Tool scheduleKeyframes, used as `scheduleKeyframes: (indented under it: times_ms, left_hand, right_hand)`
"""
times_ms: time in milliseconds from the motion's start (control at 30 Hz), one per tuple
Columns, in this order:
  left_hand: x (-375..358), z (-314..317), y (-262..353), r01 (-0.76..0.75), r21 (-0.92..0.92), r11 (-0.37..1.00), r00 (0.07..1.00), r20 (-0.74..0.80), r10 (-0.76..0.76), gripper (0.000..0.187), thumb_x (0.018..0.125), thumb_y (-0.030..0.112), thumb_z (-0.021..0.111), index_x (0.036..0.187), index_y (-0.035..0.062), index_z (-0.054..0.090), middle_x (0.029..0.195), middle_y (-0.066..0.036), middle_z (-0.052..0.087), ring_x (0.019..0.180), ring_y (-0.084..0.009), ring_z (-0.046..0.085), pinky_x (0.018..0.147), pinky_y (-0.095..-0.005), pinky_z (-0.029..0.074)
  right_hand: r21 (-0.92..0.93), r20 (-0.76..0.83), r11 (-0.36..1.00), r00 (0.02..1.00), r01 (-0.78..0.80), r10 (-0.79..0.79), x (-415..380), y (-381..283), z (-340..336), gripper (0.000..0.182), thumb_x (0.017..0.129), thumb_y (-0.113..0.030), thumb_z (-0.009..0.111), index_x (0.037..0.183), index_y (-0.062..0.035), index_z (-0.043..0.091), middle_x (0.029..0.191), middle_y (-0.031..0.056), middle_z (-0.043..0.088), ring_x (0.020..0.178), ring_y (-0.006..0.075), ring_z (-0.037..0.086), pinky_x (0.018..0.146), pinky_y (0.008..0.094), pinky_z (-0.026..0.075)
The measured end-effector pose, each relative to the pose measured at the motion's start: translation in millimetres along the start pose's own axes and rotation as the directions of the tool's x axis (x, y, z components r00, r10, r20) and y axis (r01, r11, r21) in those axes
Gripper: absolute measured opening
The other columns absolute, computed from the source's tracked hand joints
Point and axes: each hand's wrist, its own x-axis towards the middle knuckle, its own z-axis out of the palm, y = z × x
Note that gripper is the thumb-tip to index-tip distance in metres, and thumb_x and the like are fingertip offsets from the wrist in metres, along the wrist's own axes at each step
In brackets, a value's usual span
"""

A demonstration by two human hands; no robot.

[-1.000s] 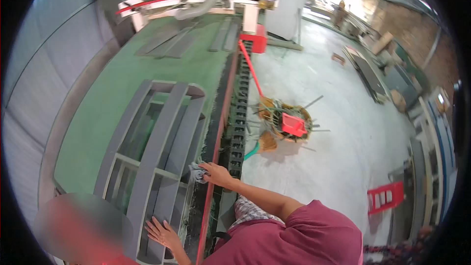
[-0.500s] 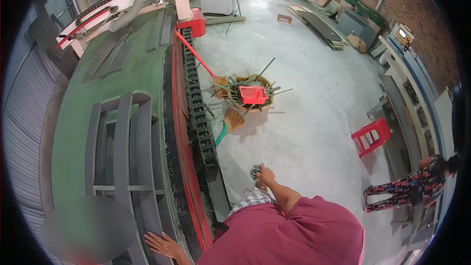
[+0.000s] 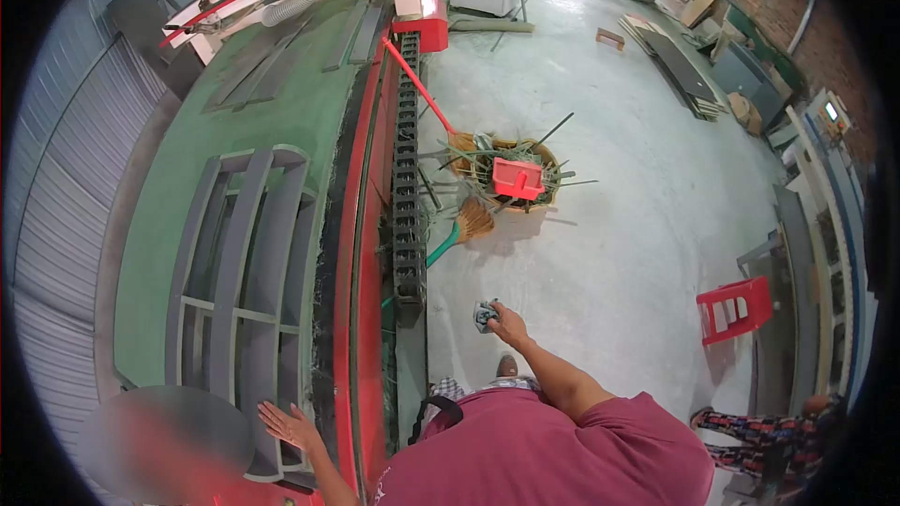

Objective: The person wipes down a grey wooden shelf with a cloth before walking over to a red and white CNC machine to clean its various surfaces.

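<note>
Fingers of the right hand (image 3: 506, 326) close around a crumpled grey cloth (image 3: 485, 315); the left hand (image 3: 291, 427) lies spread flat on a grey slatted panel (image 3: 239, 253). No writing is legible.

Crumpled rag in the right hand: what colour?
Grey-blue rag, gripped by the right hand; head view.

Rag (image 3: 485, 315): crumpled grey cloth, matt, bunched in the right hand (image 3: 509, 326).
Frame (image 3: 246, 262): grey slatted panel, smooth, matt, under the left hand (image 3: 291, 426).
Bench (image 3: 178, 215): green top, matt, scuffed along its red metal edge.
Floor (image 3: 637, 225): pale concrete, smooth with a dull sheen.
Stool (image 3: 736, 309): red plastic, glossy.
</note>
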Motion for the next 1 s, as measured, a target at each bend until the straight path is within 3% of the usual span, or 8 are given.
scheduleKeyframes:
  times_ms: [300,367,733,767,800,833,900,1000]
  left_hand:
    - [-235,75,64,0.186,-0.416,0.890,0.894,0.447,0.022,0.062,0.089,0.030,0.049,0.138,-0.0029,0.032,0.140,-0.025,0.035,0.131,-0.0397,0.032,0.108,-0.0446,0.027]
    - [-303,105,68,0.184,-0.279,0.942,0.502,0.851,0.154,0.053,0.088,0.032,0.048,0.128,-0.0030,0.046,0.130,-0.030,0.044,0.120,-0.0436,0.043,0.101,-0.0449,0.037]
    - [-270,155,157,-0.169,-0.490,0.855,0.393,0.763,0.514,0.037,0.088,0.031,0.048,0.093,-0.0012,0.066,0.093,-0.028,0.062,0.085,-0.0430,0.061,0.073,-0.0497,0.049]
    - [-243,171,173,-0.435,-0.472,0.767,0.449,0.624,0.639,0.035,0.087,0.028,0.049,0.083,-0.0024,0.066,0.085,-0.025,0.064,0.079,-0.0423,0.062,0.069,-0.0494,0.050]
    - [-218,178,193,-0.182,-0.529,0.829,0.559,0.638,0.530,0.034,0.087,0.027,0.050,0.080,-0.0030,0.064,0.081,-0.024,0.064,0.075,-0.0394,0.063,0.066,-0.0500,0.048]
    - [-176,196,219,-0.840,-0.276,0.468,0.274,0.529,0.803,0.032,0.087,0.025,0.050,0.077,-0.0023,0.064,0.071,-0.021,0.063,0.065,-0.0336,0.062,0.060,-0.0493,0.046]
    - [-147,194,290,0.289,-0.629,0.722,0.635,0.690,0.347,0.028,0.087,0.022,0.049,0.076,0.0006,0.064,0.062,-0.014,0.056,0.050,-0.0249,0.052,0.050,-0.0413,0.044]
    - [-117,165,396,0.549,-0.705,0.450,0.589,0.707,0.391,0.018,0.089,0.023,0.052,0.097,0.0078,0.058,0.076,-0.005,0.058,0.054,-0.0160,0.055,0.041,-0.0313,0.040]
  right_hand:
    - [-0.158,0.008,0.967,0.979,-0.200,0.204,-48,124,-96,0.051,0.076,-0.031,0.058,0.122,-0.0102,0.051,0.106,0.0186,0.063,0.099,0.0365,0.059,0.084,0.0454,0.047]
    - [-0.171,-0.010,0.952,0.967,-0.253,0.255,-68,149,-116,0.051,0.075,-0.030,0.058,0.121,-0.0103,0.051,0.105,0.0192,0.063,0.099,0.0364,0.059,0.084,0.0454,0.047]
    - [0.048,-0.252,0.875,0.841,-0.483,0.478,-124,234,-181,0.055,0.072,-0.032,0.057,0.123,-0.0112,0.052,0.104,0.0220,0.064,0.097,0.0387,0.061,0.083,0.0445,0.048]
    - [0.050,-0.258,0.872,0.837,-0.487,0.482,-125,241,-186,0.055,0.072,-0.032,0.057,0.123,-0.0112,0.052,0.104,0.0220,0.064,0.097,0.0387,0.061,0.083,0.0445,0.048]
    - [0.061,-0.258,0.863,0.827,-0.502,0.499,-124,247,-191,0.055,0.072,-0.032,0.056,0.123,-0.0114,0.052,0.104,0.0223,0.064,0.097,0.0386,0.061,0.084,0.0444,0.048]
    - [0.073,-0.258,0.853,0.817,-0.516,0.516,-121,253,-196,0.056,0.072,-0.033,0.056,0.123,-0.0116,0.052,0.105,0.0225,0.063,0.097,0.0385,0.061,0.084,0.0443,0.048]
    - [0.102,-0.270,0.842,0.800,-0.529,0.535,-113,265,-214,0.055,0.072,-0.032,0.056,0.123,-0.0118,0.052,0.105,0.0222,0.063,0.098,0.0385,0.061,0.085,0.0442,0.047]
    - [0.149,-0.304,0.827,0.770,-0.543,0.561,-103,284,-246,0.056,0.072,-0.033,0.056,0.124,-0.0118,0.052,0.107,0.0212,0.063,0.099,0.0385,0.060,0.086,0.0440,0.047]
